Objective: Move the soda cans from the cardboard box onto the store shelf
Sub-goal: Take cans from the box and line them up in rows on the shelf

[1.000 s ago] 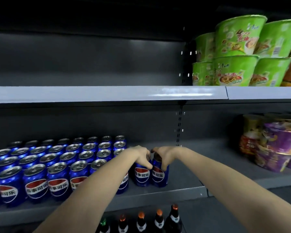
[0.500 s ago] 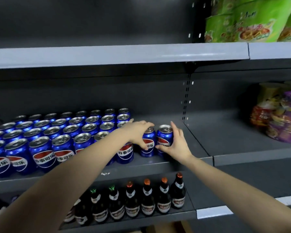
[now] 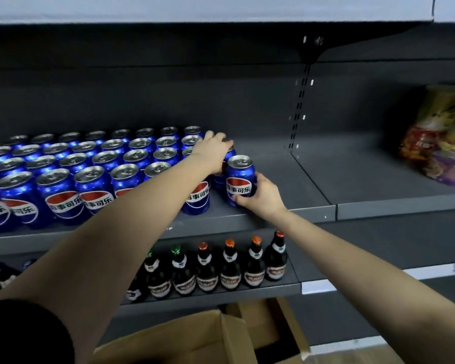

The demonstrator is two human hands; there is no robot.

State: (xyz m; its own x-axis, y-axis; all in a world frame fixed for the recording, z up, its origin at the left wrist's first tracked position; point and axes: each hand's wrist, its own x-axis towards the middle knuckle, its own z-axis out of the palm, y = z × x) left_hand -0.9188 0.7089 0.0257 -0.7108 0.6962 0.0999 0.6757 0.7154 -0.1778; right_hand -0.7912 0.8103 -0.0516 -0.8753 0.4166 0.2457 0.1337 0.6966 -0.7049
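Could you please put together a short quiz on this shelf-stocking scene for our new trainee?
1. True or false: the right hand grips an upright blue can on the shelf.
2. What fills the tier below the cans? A) bottles B) jars C) cartons
3. Where is the cardboard box?
Key: 1 true; 2 A; 3 below the shelves, open, at the bottom of the view.

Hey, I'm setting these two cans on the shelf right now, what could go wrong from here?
1. The front can, gripped by the right hand, stands near the shelf lip; a slip might drop it onto the bottles below.
2. The left hand reaches across the packed cans to the rear can; the forearm could nudge the nearest one over.
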